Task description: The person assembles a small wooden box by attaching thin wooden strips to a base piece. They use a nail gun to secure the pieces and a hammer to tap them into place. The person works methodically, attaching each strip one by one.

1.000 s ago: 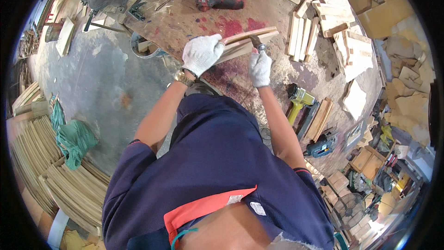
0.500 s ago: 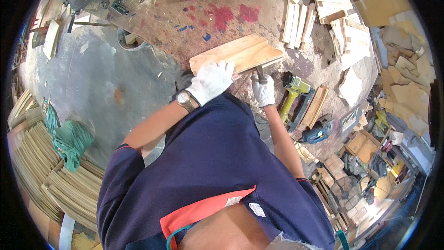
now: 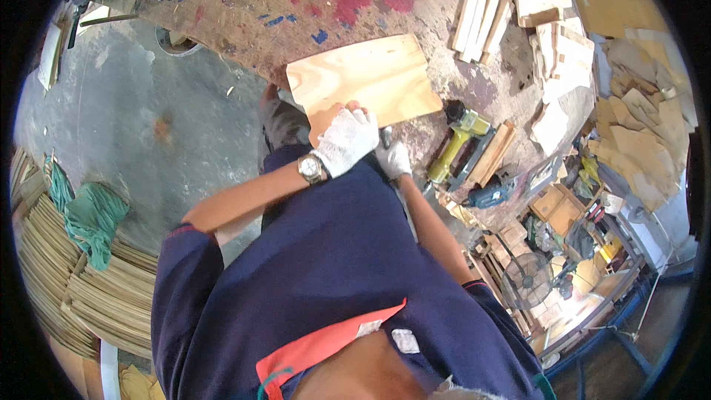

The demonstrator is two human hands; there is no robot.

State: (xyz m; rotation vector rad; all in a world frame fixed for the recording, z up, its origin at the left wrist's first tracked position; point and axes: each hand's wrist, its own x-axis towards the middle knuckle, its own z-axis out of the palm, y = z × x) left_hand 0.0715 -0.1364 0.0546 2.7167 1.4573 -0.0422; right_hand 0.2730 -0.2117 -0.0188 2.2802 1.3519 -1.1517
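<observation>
board ahead of left hand, which grips near side; long axis left-right, over tabletop edge; right hand farther, closed round tool.

Left hand gloved, curled, left forearm slanting up-right, wrist roughly straight; right hand gloved, closed, just beside it, right forearm angled up-left; both near table's near edge

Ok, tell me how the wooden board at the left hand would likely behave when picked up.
The wooden board is probably stiff, as its pale, grained face spans wide without obvious sag. Its broad, flat shape suggests it won't roll. The gloved left hand should limit slipping, though the face looks smooth.
</observation>
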